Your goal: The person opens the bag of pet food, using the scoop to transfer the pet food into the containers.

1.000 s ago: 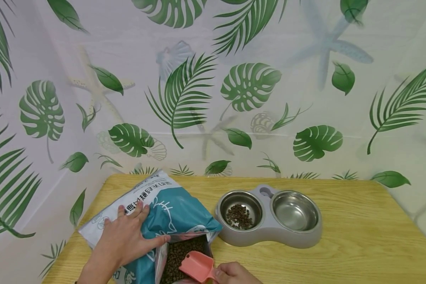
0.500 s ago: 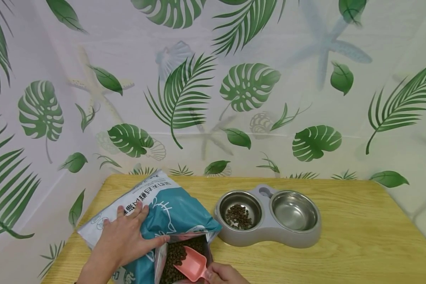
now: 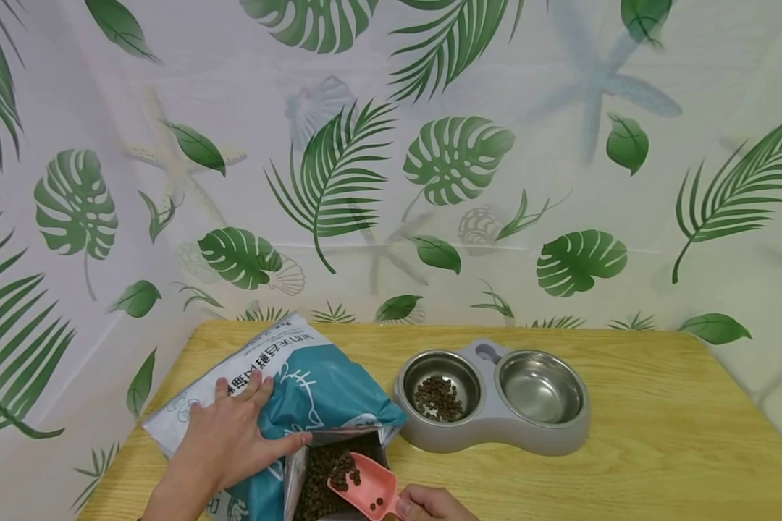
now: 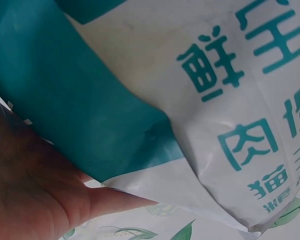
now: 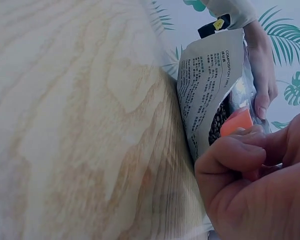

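A teal and white bag [image 3: 339,383] lies on its side, its mouth toward the near edge, brown kibble [image 3: 319,481] inside. My left hand [image 3: 224,438] rests on the bag with fingers spread; the left wrist view shows the hand [image 4: 45,190] against the bag [image 4: 200,115]. My right hand [image 3: 433,503] grips the handle of a pink scoop [image 3: 373,485], which holds some kibble at the bag's mouth. In the right wrist view the curled fingers of the right hand [image 5: 255,175] hold the scoop [image 5: 236,121] beside the printed bag [image 5: 205,82].
A grey double feeder [image 3: 489,434] stands right of the bag on the wooden table [image 3: 665,405]. Its left steel bowl [image 3: 469,387] holds a little kibble; the right steel bowl [image 3: 541,391] has none. A leaf-patterned cloth [image 3: 378,282] hangs behind the table.
The scoop pushed leftward into the kibble, then came back slightly right and now carries several pieces. My left hand, the bag and the feeder have stayed where they were.
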A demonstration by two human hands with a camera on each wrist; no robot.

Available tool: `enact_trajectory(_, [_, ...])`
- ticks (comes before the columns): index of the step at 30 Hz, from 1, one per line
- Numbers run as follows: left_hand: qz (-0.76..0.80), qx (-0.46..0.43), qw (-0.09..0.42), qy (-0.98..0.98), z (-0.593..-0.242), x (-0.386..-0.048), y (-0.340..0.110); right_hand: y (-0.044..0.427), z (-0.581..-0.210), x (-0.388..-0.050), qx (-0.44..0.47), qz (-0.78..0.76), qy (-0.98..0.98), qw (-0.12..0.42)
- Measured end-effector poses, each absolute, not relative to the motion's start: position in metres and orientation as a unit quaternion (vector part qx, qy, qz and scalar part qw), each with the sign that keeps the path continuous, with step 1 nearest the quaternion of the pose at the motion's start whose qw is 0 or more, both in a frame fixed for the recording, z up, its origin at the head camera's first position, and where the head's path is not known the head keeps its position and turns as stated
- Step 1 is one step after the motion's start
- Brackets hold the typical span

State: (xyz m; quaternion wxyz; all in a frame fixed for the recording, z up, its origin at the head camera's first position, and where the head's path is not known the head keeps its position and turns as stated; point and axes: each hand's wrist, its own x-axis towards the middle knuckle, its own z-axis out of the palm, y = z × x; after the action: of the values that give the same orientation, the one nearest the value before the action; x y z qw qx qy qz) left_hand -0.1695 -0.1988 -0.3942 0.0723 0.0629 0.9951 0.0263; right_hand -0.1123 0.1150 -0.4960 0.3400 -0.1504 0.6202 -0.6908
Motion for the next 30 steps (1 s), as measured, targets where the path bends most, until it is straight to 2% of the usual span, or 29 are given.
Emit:
enact_trajectory(4, [0.032,0.061,0.076,0.995,-0.395,-0.169,-0.199,0.116,-0.495,-0.111,-0.16,-0.704,0.599,0.347])
enact_trajectory(14, [0.031,0.06,0.077,0.995,-0.394,-0.171,-0.199,0.123,-0.473,-0.118,-0.251,-0.732,0.537,0.335])
enact_trajectory(19, [0.029,0.062,0.075,0.995,-0.394,-0.171,-0.199,0.137,-0.456,-0.126,-0.192,-0.721,0.578,0.33])
enact_trajectory(26, [0.025,0.063,0.067,0.995,-0.394,-0.17,-0.199,0.162,-0.435,-0.143,-0.079,-0.657,0.714,0.23])
enact_trajectory(30, [0.027,0.063,0.066,0.995,-0.395,-0.169,-0.199,0.172,-0.431,-0.151,-0.029,-0.578,0.805,0.132])
